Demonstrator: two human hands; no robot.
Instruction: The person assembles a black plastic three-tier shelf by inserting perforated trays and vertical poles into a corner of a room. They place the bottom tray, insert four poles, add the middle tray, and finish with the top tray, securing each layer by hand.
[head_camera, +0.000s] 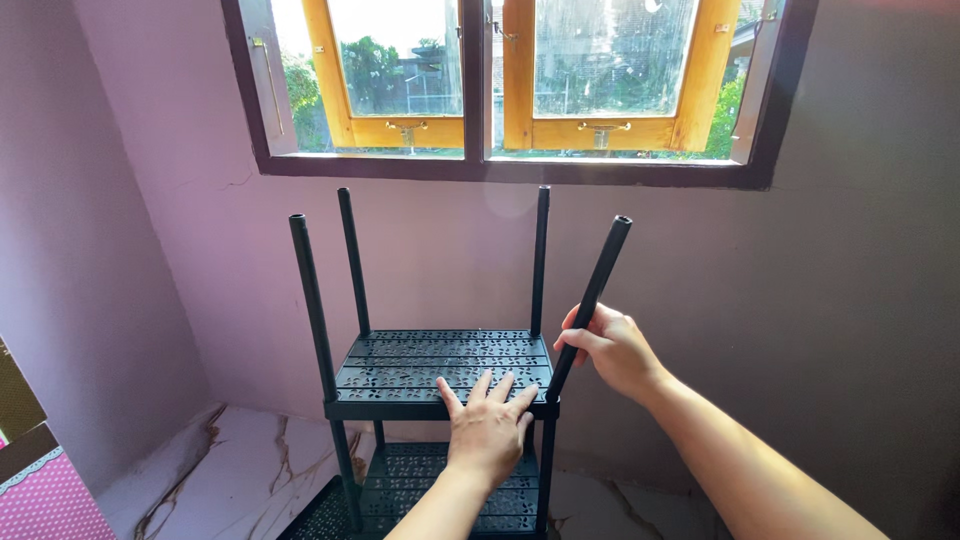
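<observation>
Left hand (487, 425) lying flat, fingers spread, pressing front edge of upper shelf (440, 368) of black rack; right hand (612, 350) gripping tilted front-right pole (588, 305), foot at corner socket. Best: straightening pole upright while steadying shelf. Three other poles (312, 300) standing; wall (850, 300) crowding close behind, window (500, 80) above

Two hands are in view: the left hand (487, 425) lies flat on the upper shelf (400, 372), and the right hand (610, 347) grips one pole (590, 300). Four black poles stand above that shelf: one tilted in the right hand, one (541, 258) just behind it, and two (311, 300) (353, 260) well to the left of the left hand. Two perforated black shelves are visible, the lower shelf (405, 485) beneath the left hand, and two wooden window sashes (395, 70) (610, 75) sit above.
</observation>
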